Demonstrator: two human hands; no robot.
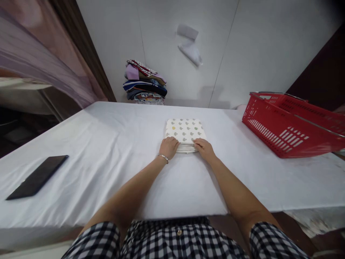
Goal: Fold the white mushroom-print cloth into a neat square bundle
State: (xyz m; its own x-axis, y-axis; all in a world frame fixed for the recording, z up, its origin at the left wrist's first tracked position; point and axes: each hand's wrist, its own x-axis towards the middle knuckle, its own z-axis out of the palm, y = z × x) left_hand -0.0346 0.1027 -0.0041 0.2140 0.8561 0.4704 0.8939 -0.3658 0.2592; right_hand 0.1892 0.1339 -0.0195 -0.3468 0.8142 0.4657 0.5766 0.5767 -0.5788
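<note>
Cloth (185,132), folded square and white with small grey prints, lies mid-table at twelve o'clock from the person, on the white-covered table (107,144). The left hand (169,146), with a bracelet (163,157) at its wrist, and the right hand (205,148) sit side by side on its near edge, fingers bent down over the stacked layers. Whether they pinch or merely press, I cannot tell. A red basket (291,126) stands at two o'clock, a dark flat device (37,177) lies at nine, and a pile of clothes (145,83) sits at eleven, beyond the far edge.
</note>
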